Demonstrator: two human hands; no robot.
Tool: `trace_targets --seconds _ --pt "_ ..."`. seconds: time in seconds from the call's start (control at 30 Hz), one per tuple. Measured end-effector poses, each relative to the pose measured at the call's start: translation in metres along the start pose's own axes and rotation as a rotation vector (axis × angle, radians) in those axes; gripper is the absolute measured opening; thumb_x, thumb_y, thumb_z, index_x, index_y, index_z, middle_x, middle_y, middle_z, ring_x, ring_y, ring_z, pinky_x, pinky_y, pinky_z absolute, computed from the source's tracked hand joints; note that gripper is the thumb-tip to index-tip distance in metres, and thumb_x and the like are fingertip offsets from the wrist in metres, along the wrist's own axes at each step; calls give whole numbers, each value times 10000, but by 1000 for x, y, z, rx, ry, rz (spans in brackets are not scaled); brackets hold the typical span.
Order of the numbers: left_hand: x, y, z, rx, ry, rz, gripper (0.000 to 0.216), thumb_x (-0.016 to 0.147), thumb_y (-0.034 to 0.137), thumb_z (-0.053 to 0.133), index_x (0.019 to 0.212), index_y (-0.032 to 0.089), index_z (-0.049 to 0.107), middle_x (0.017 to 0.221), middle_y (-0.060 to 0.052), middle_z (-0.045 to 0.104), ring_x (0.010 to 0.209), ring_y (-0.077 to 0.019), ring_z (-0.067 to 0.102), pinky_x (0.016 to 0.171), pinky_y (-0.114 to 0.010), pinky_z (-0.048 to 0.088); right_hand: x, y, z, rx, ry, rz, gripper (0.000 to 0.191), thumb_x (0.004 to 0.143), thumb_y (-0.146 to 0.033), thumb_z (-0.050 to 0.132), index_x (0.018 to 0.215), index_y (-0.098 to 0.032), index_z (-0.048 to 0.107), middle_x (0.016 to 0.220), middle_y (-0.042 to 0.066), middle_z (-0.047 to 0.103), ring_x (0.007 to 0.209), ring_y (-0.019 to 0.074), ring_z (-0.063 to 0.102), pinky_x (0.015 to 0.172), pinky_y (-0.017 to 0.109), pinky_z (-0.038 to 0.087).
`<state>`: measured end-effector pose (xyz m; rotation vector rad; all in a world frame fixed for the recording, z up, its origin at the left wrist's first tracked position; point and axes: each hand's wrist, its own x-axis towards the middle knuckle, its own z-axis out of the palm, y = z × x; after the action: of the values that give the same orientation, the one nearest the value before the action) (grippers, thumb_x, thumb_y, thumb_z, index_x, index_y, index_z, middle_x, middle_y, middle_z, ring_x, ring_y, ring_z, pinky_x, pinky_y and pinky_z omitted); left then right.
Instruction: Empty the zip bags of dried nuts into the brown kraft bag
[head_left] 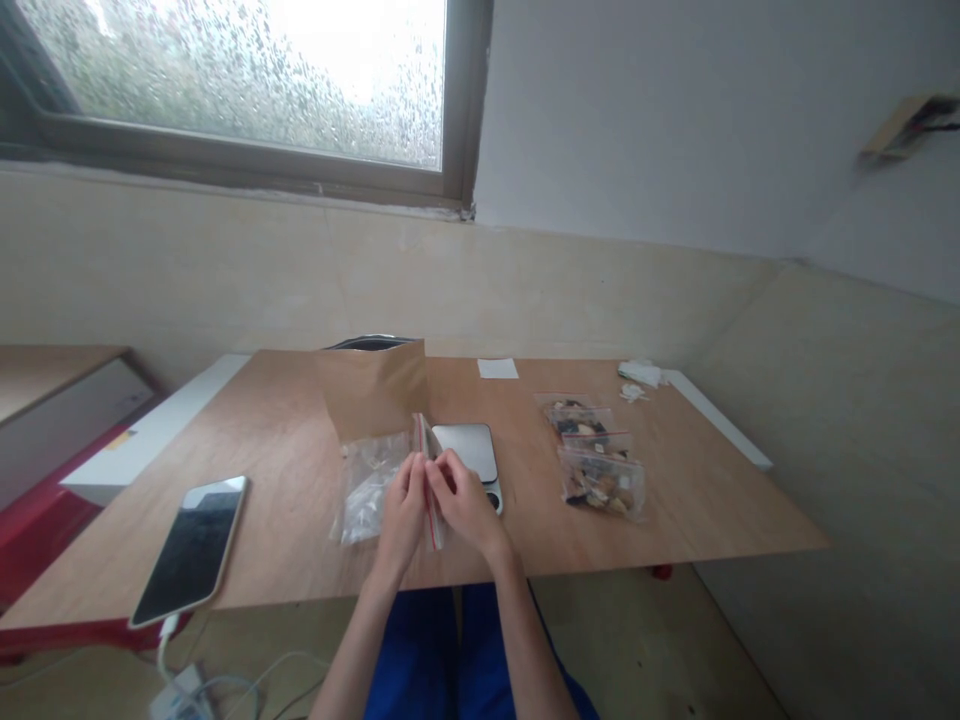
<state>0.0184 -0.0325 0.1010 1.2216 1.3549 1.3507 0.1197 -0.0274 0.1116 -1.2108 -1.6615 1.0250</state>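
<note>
Between my hands, at the front middle of the table, stands a clear zip bag (433, 530) with a red strip along its edge. My left hand (403, 505) pinches it from the left, and my right hand (461, 500) pinches the same edge from the right. No contents show in this bag. Just behind my right hand lies a small silver scale (472, 448), its front partly covered. To the left are flat clear plastic bags (367, 490). Behind them a brown paper pouch (375, 390) stands with its top open.
On the right, several filled zip bags (604, 485) lie in a row, holding dark and tan pieces. A phone (191, 550) with a charging cable (169, 630) lies at the left. White paper (498, 369) and crumpled white scraps (641, 373) lie toward the back by the wall.
</note>
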Motion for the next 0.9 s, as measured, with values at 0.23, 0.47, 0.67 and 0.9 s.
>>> trace_targets --seconds 0.23,0.47,0.67,0.9 --pt "-2 3 -4 -12 -53 -33 383 765 578 428 677 205 450 560 32 472 511 -127 475 491 -239 402 -3 -6 -2 18 -34 -41 270 888 -401 373 696 -220 430 613 -35 514 569 124 507 564 225 372" --pt "1 -5 -3 60 -147 32 339 819 493 416 628 214 389 479 64 403 404 -101 424 397 -213 325 -1 -3 -3 -102 37 -34 298 872 -350 367 608 -215 397 530 -47 435 488 108 417 489 227 278" --pt "4 -3 -16 220 -3 101 351 818 448 399 562 211 356 441 58 377 418 -96 380 429 -214 285 4 15 -24 -190 265 -24 307 803 -311 411 544 -215 279 496 -60 298 484 95 305 485 232 211" --pt "4 -9 -21 -20 -118 -15 405 798 530 422 573 193 440 495 34 455 446 -102 429 436 -219 328 3 17 -40 -35 368 -36 291 843 -364 349 598 -223 282 550 -62 279 510 99 296 490 226 239"
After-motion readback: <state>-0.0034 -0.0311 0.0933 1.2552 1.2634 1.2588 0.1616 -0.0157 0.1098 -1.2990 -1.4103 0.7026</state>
